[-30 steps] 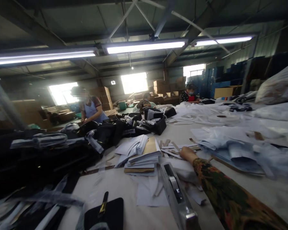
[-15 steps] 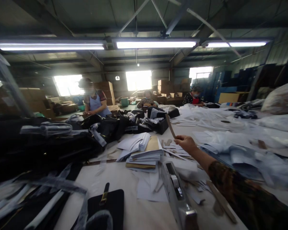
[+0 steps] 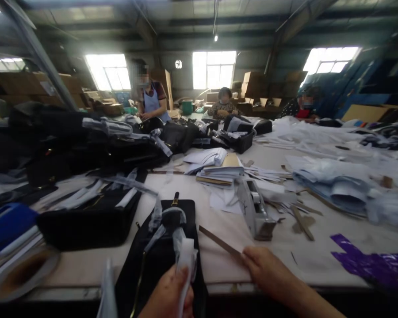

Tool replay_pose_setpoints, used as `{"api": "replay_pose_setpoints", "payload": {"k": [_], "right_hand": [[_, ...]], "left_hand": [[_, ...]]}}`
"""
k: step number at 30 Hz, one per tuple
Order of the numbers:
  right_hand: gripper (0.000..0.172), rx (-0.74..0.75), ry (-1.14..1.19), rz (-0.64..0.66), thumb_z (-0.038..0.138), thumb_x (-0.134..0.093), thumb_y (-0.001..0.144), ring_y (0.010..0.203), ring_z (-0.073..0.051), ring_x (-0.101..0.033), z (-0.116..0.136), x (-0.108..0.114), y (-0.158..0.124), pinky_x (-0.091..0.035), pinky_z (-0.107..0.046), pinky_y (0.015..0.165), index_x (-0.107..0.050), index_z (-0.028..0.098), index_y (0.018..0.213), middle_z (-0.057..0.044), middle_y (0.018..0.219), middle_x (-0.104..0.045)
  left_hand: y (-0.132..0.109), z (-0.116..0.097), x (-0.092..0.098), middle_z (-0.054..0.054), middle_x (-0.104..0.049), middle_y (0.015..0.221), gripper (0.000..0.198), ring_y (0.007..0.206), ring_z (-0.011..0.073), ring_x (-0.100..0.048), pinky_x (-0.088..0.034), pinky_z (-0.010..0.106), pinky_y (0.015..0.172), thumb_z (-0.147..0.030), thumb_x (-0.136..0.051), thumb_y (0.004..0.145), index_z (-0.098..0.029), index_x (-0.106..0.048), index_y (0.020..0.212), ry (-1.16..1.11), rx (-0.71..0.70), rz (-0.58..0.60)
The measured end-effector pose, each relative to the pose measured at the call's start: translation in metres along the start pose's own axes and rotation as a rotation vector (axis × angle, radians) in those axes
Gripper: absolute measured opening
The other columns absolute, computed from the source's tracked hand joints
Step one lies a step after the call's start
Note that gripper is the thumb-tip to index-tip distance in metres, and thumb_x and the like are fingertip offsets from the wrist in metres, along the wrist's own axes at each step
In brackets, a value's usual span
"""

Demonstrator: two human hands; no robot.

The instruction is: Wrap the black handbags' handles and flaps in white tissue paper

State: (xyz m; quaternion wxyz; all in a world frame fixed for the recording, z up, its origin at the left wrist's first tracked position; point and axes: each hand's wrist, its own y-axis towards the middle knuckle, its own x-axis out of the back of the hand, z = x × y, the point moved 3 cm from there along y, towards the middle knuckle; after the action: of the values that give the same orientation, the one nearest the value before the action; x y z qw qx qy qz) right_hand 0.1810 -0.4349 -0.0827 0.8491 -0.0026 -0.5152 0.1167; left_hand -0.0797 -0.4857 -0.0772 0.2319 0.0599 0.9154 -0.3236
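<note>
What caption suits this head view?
Left hand grips white wrapping over a black bag; right hand holds a cardboard strip.

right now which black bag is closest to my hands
The flat bag with the gold clasp, just ahead of your left hand; the other bag sits farther left.

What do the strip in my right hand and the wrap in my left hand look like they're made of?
The strip in the right hand is thin, flat, matte brown, probably cardboard. The wrap in the left hand is translucent, crinkled, slightly glossy, likely plastic film.
</note>
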Motion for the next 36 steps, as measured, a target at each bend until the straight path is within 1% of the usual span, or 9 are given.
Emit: {"api": "replay_pose_setpoints", "payload": {"k": [5,8,13,17,21,24,29,34,36], "right_hand": [[0.016,-0.010,-0.354,-0.107,0.028,-0.056,0.090,0.079,-0.026,-0.065,0.008,-0.019,-0.013,-0.043,-0.033,0.068,-0.067,0.019,0.083,-0.012,0.085,-0.069],[0.019,0.030,-0.366,-0.168,0.034,-0.060,0.089,0.081,-0.025,-0.065,0.032,-0.027,0.006,-0.043,-0.032,0.069,-0.066,0.018,0.082,-0.012,0.086,-0.068],[0.015,-0.045,-0.252,-0.097,0.033,-0.062,0.086,0.082,-0.023,-0.065,0.048,-0.042,0.044,-0.042,-0.030,0.067,-0.066,0.018,0.085,-0.012,0.090,-0.070],[0.023,-0.059,0.236,0.033,0.032,-0.057,0.084,0.063,-0.017,-0.059,0.045,-0.042,0.047,-0.040,-0.028,0.058,-0.061,0.018,0.067,-0.005,0.069,-0.065],[0.027,-0.125,1.103,0.180,0.044,-0.059,0.083,0.046,-0.012,-0.050,0.048,-0.041,0.031,-0.035,-0.024,0.046,-0.062,0.018,0.093,0.002,0.063,-0.060],[0.038,-0.153,1.498,0.142,0.039,-0.073,0.073,0.044,-0.009,-0.048,0.054,-0.039,0.021,-0.032,-0.021,0.044,-0.060,0.021,0.103,0.003,0.065,-0.062],[0.026,-0.217,1.787,0.080,0.024,-0.081,0.064,0.042,-0.006,-0.044,0.062,-0.036,0.015,-0.026,-0.017,0.041,-0.059,0.020,0.077,0.003,0.063,-0.061],[0.027,-0.163,1.926,0.346,0.036,-0.077,0.067,0.066,-0.015,-0.063,0.076,-0.036,0.004,-0.051,-0.028,0.062,-0.067,0.014,0.080,-0.006,0.078,-0.067],[0.028,-0.146,1.921,0.409,0.037,-0.075,0.072,0.075,-0.017,-0.065,0.084,-0.037,-0.002,-0.053,-0.031,0.069,-0.067,0.013,0.084,-0.006,0.083,-0.067]], "left_hand": [[-0.003,0.005,0.002,-0.010,-0.036,0.054,0.053,0.038,0.0046,-0.030,-0.043,0.023,0.047,-0.072,-0.056,0.081,-0.020,-0.046,0.086,0.135,-0.075,0.110],[-0.006,0.004,0.000,-0.010,-0.036,0.055,0.050,0.038,0.0047,-0.030,-0.042,0.023,0.048,-0.069,-0.055,0.084,-0.020,-0.045,0.088,0.145,-0.087,0.117],[-0.006,0.005,0.002,-0.010,-0.040,0.054,0.054,0.037,0.0054,-0.032,-0.042,0.023,0.046,-0.072,-0.055,0.081,-0.020,-0.045,0.091,0.141,-0.103,0.110],[-0.004,0.007,0.007,-0.010,-0.041,0.053,0.055,0.037,0.0055,-0.032,-0.044,0.025,0.046,-0.072,-0.057,0.080,-0.020,-0.045,0.091,0.107,-0.103,0.131],[-0.003,0.008,0.009,-0.009,-0.042,0.054,0.053,0.037,0.0052,-0.032,-0.045,0.025,0.047,-0.070,-0.057,0.082,-0.019,-0.046,0.093,0.079,-0.108,0.139],[-0.004,0.009,0.009,-0.009,-0.042,0.054,0.051,0.037,0.0054,-0.034,-0.045,0.025,0.047,-0.068,-0.057,0.083,-0.019,-0.046,0.093,0.074,-0.109,0.131],[-0.005,0.007,0.006,-0.009,-0.043,0.055,0.048,0.038,0.0048,-0.033,-0.045,0.024,0.048,-0.065,-0.058,0.085,-0.019,-0.046,0.094,0.081,-0.119,0.137],[-0.005,0.008,0.007,-0.009,-0.043,0.055,0.050,0.037,0.0051,-0.034,-0.045,0.024,0.047,-0.066,-0.056,0.085,-0.018,-0.046,0.094,0.072,-0.128,0.138],[-0.005,0.008,0.008,-0.009,-0.043,0.055,0.050,0.037,0.0054,-0.034,-0.045,0.025,0.047,-0.067,-0.056,0.085,-0.018,-0.047,0.094,0.068,-0.128,0.140]]}}
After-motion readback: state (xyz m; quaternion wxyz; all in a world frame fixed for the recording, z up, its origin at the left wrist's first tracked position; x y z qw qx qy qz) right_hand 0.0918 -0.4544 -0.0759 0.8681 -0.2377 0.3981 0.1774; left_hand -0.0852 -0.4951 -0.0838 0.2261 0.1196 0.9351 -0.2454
